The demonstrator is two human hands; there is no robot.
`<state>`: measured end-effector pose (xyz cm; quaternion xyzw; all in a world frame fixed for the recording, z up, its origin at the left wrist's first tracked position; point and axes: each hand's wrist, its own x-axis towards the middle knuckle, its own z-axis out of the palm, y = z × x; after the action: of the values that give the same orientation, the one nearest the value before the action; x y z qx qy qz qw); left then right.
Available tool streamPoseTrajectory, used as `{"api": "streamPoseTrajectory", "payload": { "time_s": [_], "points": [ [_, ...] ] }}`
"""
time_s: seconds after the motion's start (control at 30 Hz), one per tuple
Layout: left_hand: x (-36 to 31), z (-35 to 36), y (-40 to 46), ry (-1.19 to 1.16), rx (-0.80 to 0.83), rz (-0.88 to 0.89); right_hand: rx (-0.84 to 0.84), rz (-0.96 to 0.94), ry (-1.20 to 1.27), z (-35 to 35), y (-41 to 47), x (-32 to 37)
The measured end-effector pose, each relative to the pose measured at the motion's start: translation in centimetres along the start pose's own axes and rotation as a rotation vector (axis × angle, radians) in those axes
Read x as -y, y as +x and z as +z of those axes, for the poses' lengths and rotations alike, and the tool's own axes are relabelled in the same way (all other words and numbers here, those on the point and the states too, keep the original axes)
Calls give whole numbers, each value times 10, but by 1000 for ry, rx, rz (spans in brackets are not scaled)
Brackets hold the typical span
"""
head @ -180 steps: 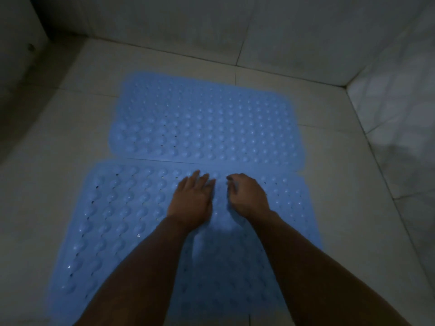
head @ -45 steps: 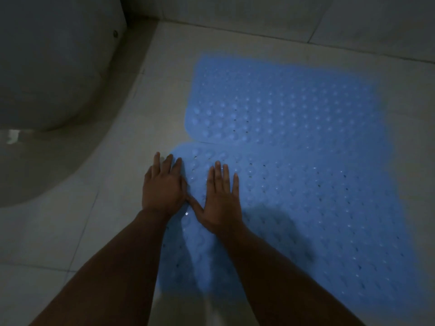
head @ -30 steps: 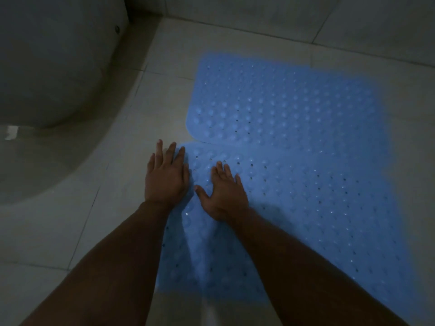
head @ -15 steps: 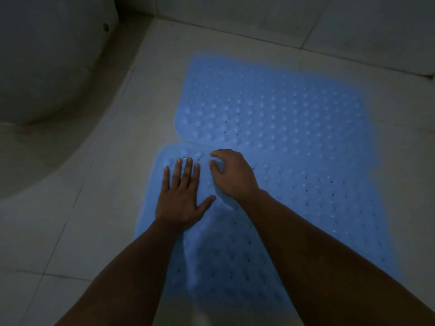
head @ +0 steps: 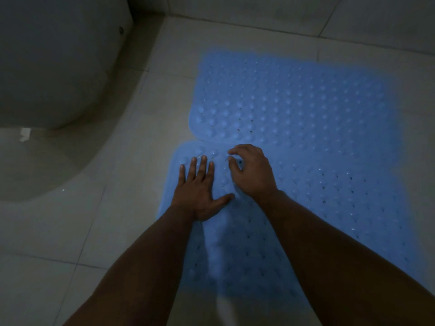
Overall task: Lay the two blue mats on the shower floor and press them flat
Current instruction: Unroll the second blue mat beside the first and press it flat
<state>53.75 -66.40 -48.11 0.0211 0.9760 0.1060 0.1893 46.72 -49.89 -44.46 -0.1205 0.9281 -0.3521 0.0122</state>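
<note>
Two blue bumpy mats lie side by side on the pale tiled floor. The far mat [head: 294, 102] meets the near mat [head: 329, 196] along a seam, the far mat's edge seeming to lap slightly over it. My left hand [head: 197, 191] lies flat on the near mat's far-left corner area, fingers straight and thumb spread. Just to its right, my right hand [head: 251, 172] has its fingers curled, with the tips touching the near mat close to the seam. I see nothing held in it.
A large rounded white fixture [head: 54, 67] fills the upper left, standing on a curved base, with a small white scrap [head: 24, 134] beside it. Tiled walls [head: 282, 12] rise at the back. Bare floor tiles [head: 117, 208] lie left of the mats.
Over the last second both hands moved right onto the near mat's corner. My right hand's fingers went from flat to curled; the left stays flat.
</note>
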Motion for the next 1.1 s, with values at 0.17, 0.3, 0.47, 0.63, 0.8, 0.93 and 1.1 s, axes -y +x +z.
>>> {"api": "streamPoseTrajectory", "payload": {
  "time_s": [0.17, 0.3, 0.47, 0.63, 0.8, 0.93, 1.1],
  "points": [
    [27, -42, -3, 28, -163, -103, 23, -6, 8, -12, -5, 18],
    [44, -17, -25, -8, -102, -13, 26, -31, 0, -14, -7, 18],
    [34, 22, -29, 38, -205, 4, 6, -38, 15, -7, -6, 7],
    [32, 31, -29, 22, -292, 7, -7, -42, 30, 6, 5, -6],
    [33, 30, -27, 49, -278, -6, -43, -45, 62, 19, 10, -13],
    [34, 26, -29, 3, -193, 3, -19, -29, 49, 21, -3, -9],
    [50, -27, -21, -263, -115, 1, 186, 61, -65, 11, -24, 30]
  ]
}}
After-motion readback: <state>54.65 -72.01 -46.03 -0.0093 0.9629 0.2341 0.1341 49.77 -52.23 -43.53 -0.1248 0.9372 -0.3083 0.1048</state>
